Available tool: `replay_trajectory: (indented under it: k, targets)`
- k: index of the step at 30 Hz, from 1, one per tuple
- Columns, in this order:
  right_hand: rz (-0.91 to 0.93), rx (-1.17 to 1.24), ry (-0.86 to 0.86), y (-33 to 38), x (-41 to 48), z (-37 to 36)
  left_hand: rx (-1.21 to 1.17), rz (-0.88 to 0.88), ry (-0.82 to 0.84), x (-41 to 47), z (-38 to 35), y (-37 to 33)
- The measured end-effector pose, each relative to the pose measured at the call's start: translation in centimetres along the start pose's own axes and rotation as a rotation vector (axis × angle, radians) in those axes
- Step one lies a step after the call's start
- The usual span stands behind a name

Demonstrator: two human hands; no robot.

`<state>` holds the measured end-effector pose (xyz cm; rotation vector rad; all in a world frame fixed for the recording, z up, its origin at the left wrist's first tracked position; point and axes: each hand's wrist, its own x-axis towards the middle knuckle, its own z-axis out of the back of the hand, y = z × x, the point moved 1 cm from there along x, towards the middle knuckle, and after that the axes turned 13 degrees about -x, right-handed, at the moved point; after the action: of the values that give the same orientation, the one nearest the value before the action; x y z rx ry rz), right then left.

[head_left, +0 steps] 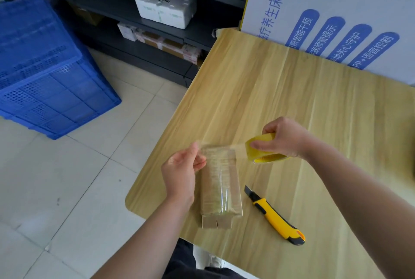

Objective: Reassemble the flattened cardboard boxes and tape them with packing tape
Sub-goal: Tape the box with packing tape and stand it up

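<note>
Cardboard box is what we're dealing with in the head view. It's a small brown one lying flat on the wooden worktop, close to the near-left edge, with shiny clear tape running lengthwise over its top face. The end facing us shows two flaps meeting at a seam.

Our left hand is at the box's far-left corner, fingers curled, pinching the loose end of the tape strip. That strip stretches over the far end of the box to the yellowish tape roll, which our right hand grips just above the worktop, thumb on the side facing us and fingers wrapped over the top.

Just right of the box there's a yellow and black utility knife lying flat, blade end pointing away from us, not touching anything.

A white printed board stands along the worktop's far edge. On the tiled floor to the left sits a blue crate, and a white foam box is on the dark shelf behind.
</note>
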<state>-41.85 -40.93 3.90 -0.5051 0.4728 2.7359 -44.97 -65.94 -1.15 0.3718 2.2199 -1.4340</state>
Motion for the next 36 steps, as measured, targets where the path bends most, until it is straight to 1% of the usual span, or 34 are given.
replay_trajectory:
  k: [5,17,36]
  targets:
    - [0.027,-0.002,0.016,-0.1,0.5,-1.0,0.113,-0.064,-0.098,0.0,0.7,1.0]
    - [0.016,-0.006,0.057,-0.8,1.4,-2.2,0.270,-0.116,-0.130,0.4,1.3,2.6]
    - [0.000,-0.022,0.078,-0.8,1.7,-3.6,0.323,-0.123,-0.178,1.3,1.8,3.7]
